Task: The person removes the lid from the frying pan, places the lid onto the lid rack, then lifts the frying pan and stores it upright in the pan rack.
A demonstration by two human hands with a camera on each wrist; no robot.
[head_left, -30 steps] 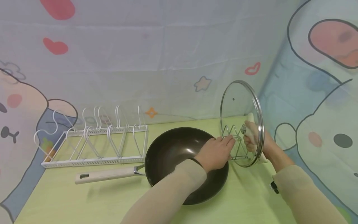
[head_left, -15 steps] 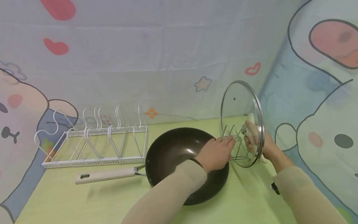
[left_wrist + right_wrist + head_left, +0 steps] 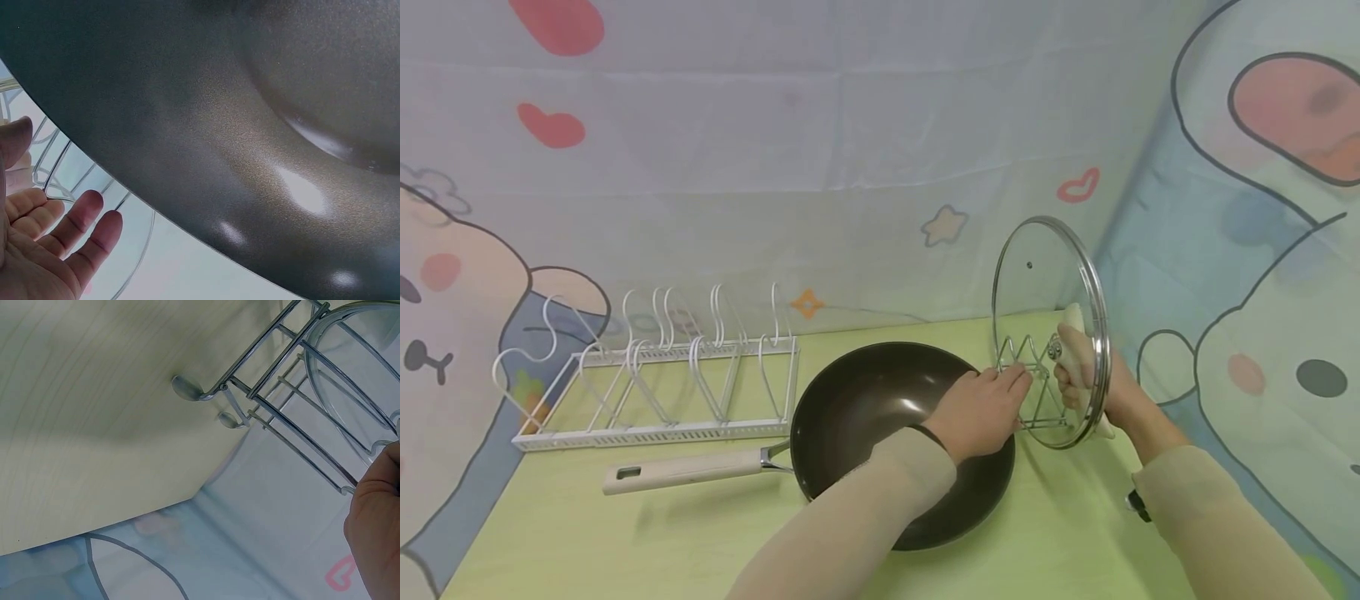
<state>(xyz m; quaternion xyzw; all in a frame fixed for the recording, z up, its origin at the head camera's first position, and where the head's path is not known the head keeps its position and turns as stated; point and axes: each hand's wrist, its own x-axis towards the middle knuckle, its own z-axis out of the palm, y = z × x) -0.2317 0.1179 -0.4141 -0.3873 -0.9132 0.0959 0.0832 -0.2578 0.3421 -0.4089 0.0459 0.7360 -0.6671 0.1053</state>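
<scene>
The round glass lid (image 3: 1093, 333) stands upright on edge in the small metal wire rack (image 3: 1037, 400), its steel rim toward the right. My right hand (image 3: 1078, 371) grips the lid's pale handle, seen partly through the glass. At the rack's left end, my left hand (image 3: 977, 412) holds its wire; in the left wrist view that hand (image 3: 56, 237) has some fingers bent at the wire and others loosely extended. Below my left forearm lies the dark wok (image 3: 857, 408), partly covered by the sleeve. The right wrist view shows the wire rack (image 3: 275, 381) beside part of my right hand (image 3: 378, 525).
A white rack (image 3: 655, 433) with curved dividers stands at the back left of the green table (image 3: 550, 525). The wok's long pale handle (image 3: 685, 471) points left in front of it. A small black object (image 3: 1137, 505) lies beside my right sleeve. Printed cloth (image 3: 880, 208) hangs behind.
</scene>
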